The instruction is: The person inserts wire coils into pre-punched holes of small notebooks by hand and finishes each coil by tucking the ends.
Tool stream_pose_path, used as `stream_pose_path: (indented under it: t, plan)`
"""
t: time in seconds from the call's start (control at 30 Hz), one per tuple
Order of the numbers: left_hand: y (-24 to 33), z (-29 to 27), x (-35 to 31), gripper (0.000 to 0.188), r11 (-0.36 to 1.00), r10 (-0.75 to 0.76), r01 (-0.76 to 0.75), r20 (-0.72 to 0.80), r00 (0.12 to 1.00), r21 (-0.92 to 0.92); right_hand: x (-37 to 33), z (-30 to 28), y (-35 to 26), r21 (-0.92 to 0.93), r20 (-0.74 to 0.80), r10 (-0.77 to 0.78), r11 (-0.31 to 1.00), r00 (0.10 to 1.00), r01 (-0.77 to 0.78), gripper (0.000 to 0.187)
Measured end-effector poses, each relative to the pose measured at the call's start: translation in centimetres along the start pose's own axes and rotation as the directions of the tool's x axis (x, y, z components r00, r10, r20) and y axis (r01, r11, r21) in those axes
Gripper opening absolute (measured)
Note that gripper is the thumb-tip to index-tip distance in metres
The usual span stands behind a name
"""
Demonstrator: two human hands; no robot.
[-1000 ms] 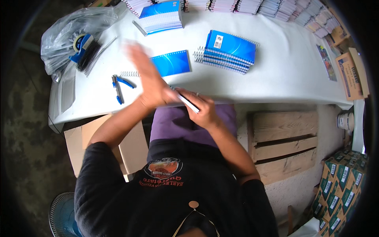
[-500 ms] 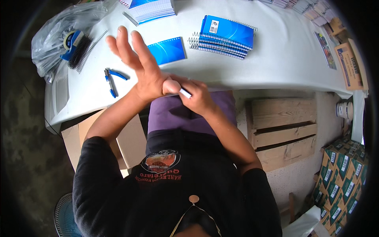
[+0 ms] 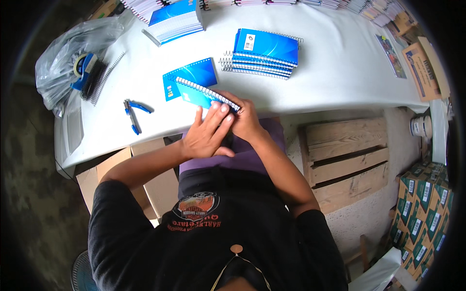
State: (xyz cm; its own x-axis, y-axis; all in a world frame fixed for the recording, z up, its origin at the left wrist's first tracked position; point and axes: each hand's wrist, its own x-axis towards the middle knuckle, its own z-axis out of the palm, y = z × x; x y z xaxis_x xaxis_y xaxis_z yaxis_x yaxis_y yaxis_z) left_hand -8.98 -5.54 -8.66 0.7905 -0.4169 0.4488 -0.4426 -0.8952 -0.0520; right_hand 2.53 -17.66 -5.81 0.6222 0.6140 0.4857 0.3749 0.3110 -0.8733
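Note:
A small blue notebook (image 3: 195, 96) is tilted over the table's near edge, with a spiral coil along its upper right side. Around its right end my right hand (image 3: 246, 120) is closed, its fingers partly behind the notebook. My left hand (image 3: 206, 133) lies against the near end of the coil, fingers stretched out and thumb apart. Just beyond, a blue punched cover or pad (image 3: 201, 72) rests flat on the table, partly hidden by the notebook. Blue-handled pliers (image 3: 131, 116) lie to the left of my left hand.
On the white-covered table (image 3: 335, 68) stand a pile of blue spiral notebooks (image 3: 266, 46) and a blue-topped paper stack (image 3: 177, 24). At left are a tape dispenser (image 3: 85, 70), dark coils (image 3: 94, 89) and a plastic bag (image 3: 58, 63). A wooden pallet (image 3: 347, 140) is at right.
My left hand has come down from a raised, spread pose onto the coil. The notebook, mostly hidden behind my hands before, now shows its cover and coil. The whole view has shifted slightly.

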Motion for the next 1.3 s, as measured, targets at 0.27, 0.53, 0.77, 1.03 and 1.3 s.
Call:
stream_pose_path:
  t: [0.27,0.53,0.77,1.03,1.3]
  plan:
    - [-3.5,-7.9,8.4,0.033,0.972,-0.145,0.152,0.05,0.988,-0.179,0.2,-0.9,0.8,-0.061,0.029,0.089,0.994,0.996,-0.087,0.018]
    - [-5.1,-9.6,10.0,0.021,0.936,-0.099,0.188,0.292,0.951,-0.296,0.3,-0.8,0.1,-0.081,0.051,0.207,0.976,0.977,-0.202,0.015]
    - [-5.3,-10.4,10.5,0.02,0.938,-0.084,0.195,0.356,0.931,-0.287,0.5,-0.9,-0.6,-0.107,0.063,0.257,0.962,0.964,-0.249,0.017]
    - [-5.1,-10.0,10.7,0.023,0.927,-0.083,0.179,0.283,0.955,-0.331,0.5,-1.0,-0.5,-0.107,0.095,0.291,0.954,0.952,-0.281,0.017]
    - [-4.8,-9.7,10.4,0.024,0.956,-0.017,0.086,0.24,0.971,-0.281,0.4,-1.1,0.0,-0.113,0.088,0.26,0.962,0.962,-0.249,0.012]
